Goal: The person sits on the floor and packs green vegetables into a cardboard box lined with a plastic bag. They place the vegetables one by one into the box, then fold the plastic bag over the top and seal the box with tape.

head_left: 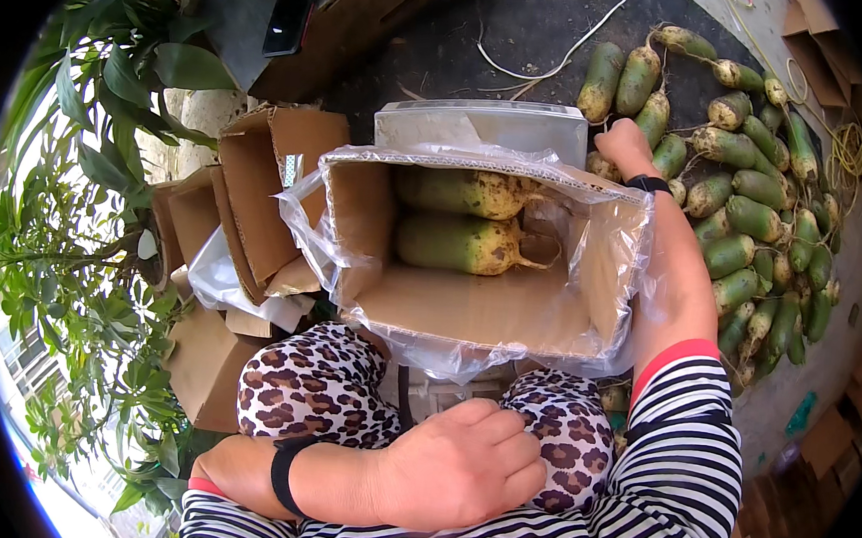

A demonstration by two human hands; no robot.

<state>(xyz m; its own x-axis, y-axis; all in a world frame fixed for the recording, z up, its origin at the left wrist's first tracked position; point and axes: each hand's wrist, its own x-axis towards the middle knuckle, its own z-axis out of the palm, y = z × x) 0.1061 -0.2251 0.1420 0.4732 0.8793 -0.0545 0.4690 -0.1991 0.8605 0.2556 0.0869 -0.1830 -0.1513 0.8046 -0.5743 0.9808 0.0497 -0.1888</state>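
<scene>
A cardboard box [468,317] lined with clear plastic stands open before my knees. Two large green radishes [453,243] with soil-covered, pale root ends lie side by side along its far inner wall. My right arm reaches past the box's right side, and my right hand [627,146] is closed at the near edge of the radish pile. A green radish [601,167] shows just under its fingers; the fingertips are partly hidden. My left hand [465,468] rests over my lap with fingers curled in and nothing visible in them.
Many loose green radishes [754,217] spread over the floor to the right. Behind the box sits a pale grey, flat-topped object [481,125]. Empty cardboard boxes [246,191] and leafy plants [108,176] line the left. A phone [290,21] lies at the far left; a white cord [544,75] crosses the dark ground.
</scene>
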